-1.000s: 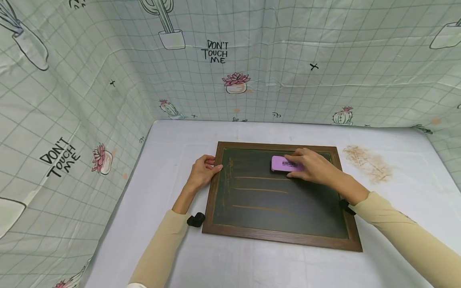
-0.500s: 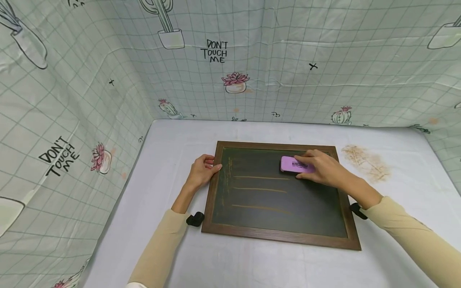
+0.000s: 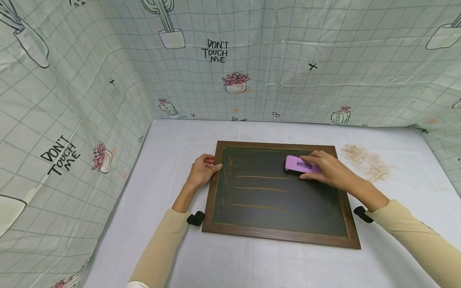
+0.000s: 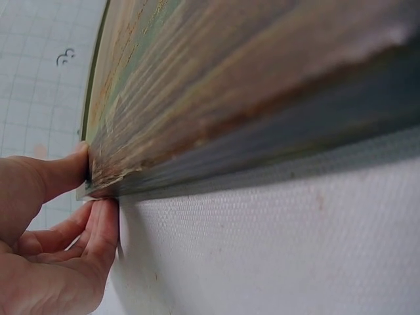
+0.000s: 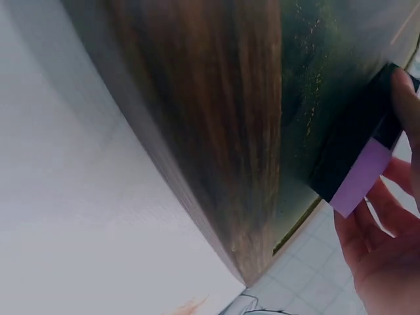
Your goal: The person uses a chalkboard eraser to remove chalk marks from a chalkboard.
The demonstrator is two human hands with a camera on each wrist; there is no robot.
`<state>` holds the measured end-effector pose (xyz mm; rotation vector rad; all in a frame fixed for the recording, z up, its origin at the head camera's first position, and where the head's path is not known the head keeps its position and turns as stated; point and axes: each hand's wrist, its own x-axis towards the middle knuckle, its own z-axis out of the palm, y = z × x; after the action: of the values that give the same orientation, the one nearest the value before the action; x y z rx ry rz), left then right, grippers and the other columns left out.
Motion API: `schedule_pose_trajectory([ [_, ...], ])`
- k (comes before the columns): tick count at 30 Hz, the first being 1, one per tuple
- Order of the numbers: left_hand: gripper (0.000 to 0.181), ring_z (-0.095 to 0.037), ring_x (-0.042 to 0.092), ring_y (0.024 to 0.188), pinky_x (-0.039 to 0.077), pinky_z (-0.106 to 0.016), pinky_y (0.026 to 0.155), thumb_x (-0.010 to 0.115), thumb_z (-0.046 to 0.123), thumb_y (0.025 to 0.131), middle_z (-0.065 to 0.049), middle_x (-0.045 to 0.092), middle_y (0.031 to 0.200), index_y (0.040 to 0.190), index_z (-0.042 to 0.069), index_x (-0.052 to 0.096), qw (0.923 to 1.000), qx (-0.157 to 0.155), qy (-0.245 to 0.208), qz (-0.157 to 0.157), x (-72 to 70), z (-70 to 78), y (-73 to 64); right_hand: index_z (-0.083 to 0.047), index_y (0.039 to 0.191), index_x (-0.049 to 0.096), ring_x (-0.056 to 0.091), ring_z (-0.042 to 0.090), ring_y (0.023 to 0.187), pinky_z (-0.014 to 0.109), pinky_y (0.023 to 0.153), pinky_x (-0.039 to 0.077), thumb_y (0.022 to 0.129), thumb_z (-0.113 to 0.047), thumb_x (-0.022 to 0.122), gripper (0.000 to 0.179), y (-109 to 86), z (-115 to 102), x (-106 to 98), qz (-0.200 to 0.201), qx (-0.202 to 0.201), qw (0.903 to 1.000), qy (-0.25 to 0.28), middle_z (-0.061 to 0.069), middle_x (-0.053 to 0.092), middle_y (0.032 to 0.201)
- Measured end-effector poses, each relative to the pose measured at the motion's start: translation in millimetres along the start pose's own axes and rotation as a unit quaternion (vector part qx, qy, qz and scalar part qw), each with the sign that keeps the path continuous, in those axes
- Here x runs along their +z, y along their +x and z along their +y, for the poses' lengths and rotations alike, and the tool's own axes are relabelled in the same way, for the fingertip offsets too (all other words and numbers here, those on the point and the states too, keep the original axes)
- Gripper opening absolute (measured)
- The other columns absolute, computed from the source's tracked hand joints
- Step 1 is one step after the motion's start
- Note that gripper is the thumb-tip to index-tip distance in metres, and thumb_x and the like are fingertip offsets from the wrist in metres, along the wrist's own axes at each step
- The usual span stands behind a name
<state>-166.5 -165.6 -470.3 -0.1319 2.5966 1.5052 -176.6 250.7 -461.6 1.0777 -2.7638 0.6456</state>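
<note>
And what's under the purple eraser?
The chalkboard is under the eraser, which the right hand holds; whether chalk marks lie directly beneath cannot be seen.

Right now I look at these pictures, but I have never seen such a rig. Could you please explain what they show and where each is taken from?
There is no machine here: a person works with bare hands. The wide picture comes from a camera on the person's head, looking forward and down. The two close ones come from wrist cameras, one per hand.

On the white table lies a dark board in a brown frame, marked with yellowish lines. To its right, the table has a brownish smudge.

The left hand pinches the left side of the frame. The right hand holds a purple block with a black layer, perhaps an eraser, over the board's upper right part; whether it touches the surface, I cannot tell.
</note>
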Motion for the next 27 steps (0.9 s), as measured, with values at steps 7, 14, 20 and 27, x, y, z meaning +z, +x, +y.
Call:
schedule_pose_trajectory([
  [7, 0.046, -0.035, 0.059, 0.106, 0.049, -0.043, 0.091, 0.073, 0.01, 0.097, -0.026, 0.06, 0.123, 0.135, -0.01, 0.056, 1.0, 0.0, -0.004, 0.0, -0.4, 1.5, -1.1, 0.007, 0.131, 0.063, 0.057, 0.026, 0.092, 0.045, 0.076, 0.048, 0.083, -0.021, 0.087, 0.061, -9.0, -1, -4, 0.006, 0.016, 0.9997, 0.016, 0.017, 0.066, 0.109],
  [14, 0.046, -0.035, 0.059, 0.106, 0.049, -0.043, 0.09, 0.073, 0.01, 0.097, -0.026, 0.06, 0.123, 0.135, -0.009, 0.055, 1.0, -0.004, -0.005, -0.001, 0.1, 0.1, 0.1, 0.006, 0.126, 0.067, 0.059, 0.025, 0.096, 0.044, 0.075, 0.049, 0.079, -0.022, 0.091, 0.06, -18.5, -5, -11, 0.008, -0.001, 1.0, 0.004, 0.015, 0.066, 0.111],
  [20, 0.046, -0.035, 0.059, 0.106, 0.049, -0.043, 0.092, 0.073, 0.01, 0.097, -0.026, 0.059, 0.123, 0.135, -0.009, 0.055, 1.0, -0.003, -0.004, -0.002, 0.7, -0.1, 0.9, 0.004, 0.121, 0.069, 0.057, 0.02, 0.09, 0.04, 0.071, 0.048, 0.076, -0.022, 0.092, 0.057, -24.2, -8, -13, 0.007, -0.012, 0.9999, -0.007, 0.011, 0.067, 0.108],
  [27, 0.045, -0.036, 0.059, 0.106, 0.049, -0.045, 0.093, 0.073, 0.01, 0.097, -0.026, 0.059, 0.123, 0.134, -0.01, 0.056, 1.0, -0.003, -0.003, -0.001, 0.4, 0.1, 1.2, 0.003, 0.12, 0.071, 0.055, 0.017, 0.089, 0.037, 0.07, 0.048, 0.076, -0.024, 0.092, 0.056, -26.3, -8, -11, -0.002, -0.019, 0.9998, -0.005, 0.01, 0.067, 0.109],
])
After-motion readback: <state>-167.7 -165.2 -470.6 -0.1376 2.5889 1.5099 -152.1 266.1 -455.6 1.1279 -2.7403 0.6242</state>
